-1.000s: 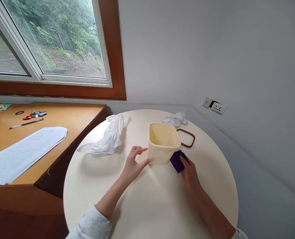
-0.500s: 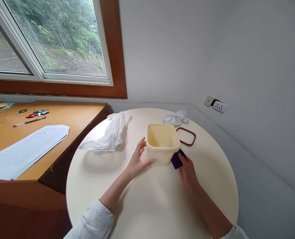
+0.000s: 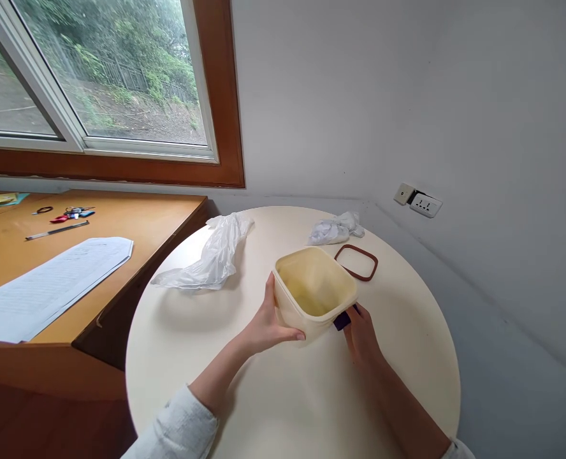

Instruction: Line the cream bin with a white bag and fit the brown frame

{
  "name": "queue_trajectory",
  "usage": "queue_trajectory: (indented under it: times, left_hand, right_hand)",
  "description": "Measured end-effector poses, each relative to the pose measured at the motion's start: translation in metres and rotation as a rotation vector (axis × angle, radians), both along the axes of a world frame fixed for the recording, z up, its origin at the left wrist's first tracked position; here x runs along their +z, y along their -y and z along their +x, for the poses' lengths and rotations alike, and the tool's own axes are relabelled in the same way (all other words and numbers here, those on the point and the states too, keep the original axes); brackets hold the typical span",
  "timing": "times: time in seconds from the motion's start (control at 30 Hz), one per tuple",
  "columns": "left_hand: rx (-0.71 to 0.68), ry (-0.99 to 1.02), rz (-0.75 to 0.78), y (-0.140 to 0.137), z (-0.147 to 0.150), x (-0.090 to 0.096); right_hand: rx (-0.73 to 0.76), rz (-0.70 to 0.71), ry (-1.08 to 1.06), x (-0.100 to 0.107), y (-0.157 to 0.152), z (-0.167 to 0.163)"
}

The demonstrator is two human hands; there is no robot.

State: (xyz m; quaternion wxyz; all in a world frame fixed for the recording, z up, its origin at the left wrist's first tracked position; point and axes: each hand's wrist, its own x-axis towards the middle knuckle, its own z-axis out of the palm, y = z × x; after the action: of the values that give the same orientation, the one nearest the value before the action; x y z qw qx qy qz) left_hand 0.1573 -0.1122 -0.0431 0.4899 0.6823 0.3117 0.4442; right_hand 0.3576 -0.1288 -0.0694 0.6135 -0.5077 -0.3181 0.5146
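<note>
While my left hand (image 3: 264, 330) grips the cream container (image 3: 314, 287) by its side over the round table (image 3: 283, 408), my right hand (image 3: 363, 335) pinches a dark purple item (image 3: 342, 321) just beneath its rim. I see a brown ring (image 3: 374, 269) lying near a crumpled bag (image 3: 333, 231).
</note>
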Motion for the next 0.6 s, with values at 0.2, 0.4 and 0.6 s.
queue_trajectory:
  times: [0.2,0.4,0.6]
  left_hand:
    - [0.051,-0.023,-0.005,0.008,0.007,0.003]
    - [-0.008,0.128,-0.062,0.006,0.013,0.0]
    - [0.123,0.035,0.108,0.003,0.008,-0.002]
  right_hand:
    - [-0.068,0.042,0.203,0.001,0.004,-0.005]
    - [-0.064,0.095,0.315,0.004,0.011,-0.014]
    - [-0.034,0.012,-0.149,0.014,0.002,-0.003]
